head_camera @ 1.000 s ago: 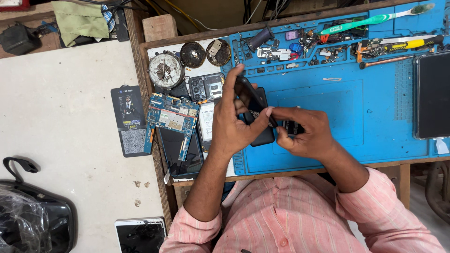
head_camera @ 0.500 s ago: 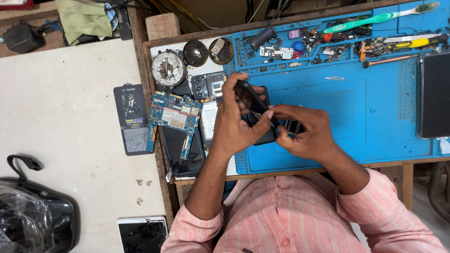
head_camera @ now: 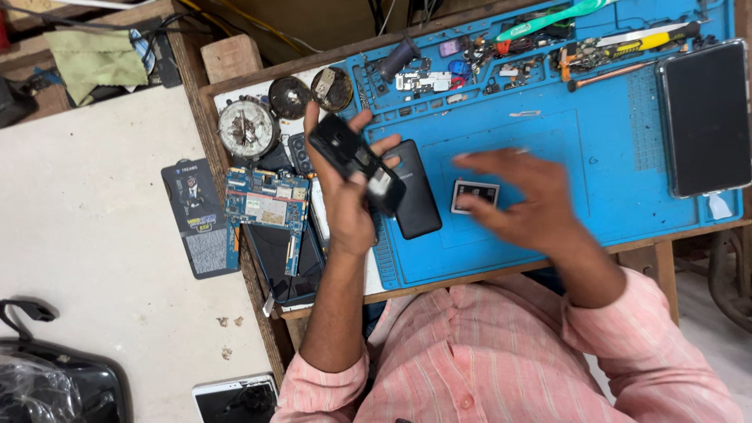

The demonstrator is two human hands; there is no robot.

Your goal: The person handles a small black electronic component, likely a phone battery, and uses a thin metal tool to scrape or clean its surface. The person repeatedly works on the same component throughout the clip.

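My left hand [head_camera: 345, 196] grips an opened black phone body [head_camera: 354, 160] and holds it tilted above the blue work mat [head_camera: 548, 117]. Just right of it, a black phone back cover [head_camera: 417, 197] lies flat on the mat. My right hand [head_camera: 526, 202] is blurred, fingers spread and holding nothing, hovering over the mat beside a small square grey part [head_camera: 475, 196] that lies on the mat.
A blue circuit board [head_camera: 265, 205] and a dark tablet [head_camera: 283, 258] lie at the bench's left end. Round tins [head_camera: 247, 129] and small tools [head_camera: 619, 43] line the back. A black tablet [head_camera: 705, 117] sits at the right. A packaged card [head_camera: 197, 215] lies on the white surface.
My hands have come apart. The left hand lifted the phone body up and left. The right hand let go and moved right; the back cover and the small square part now lie on the mat.
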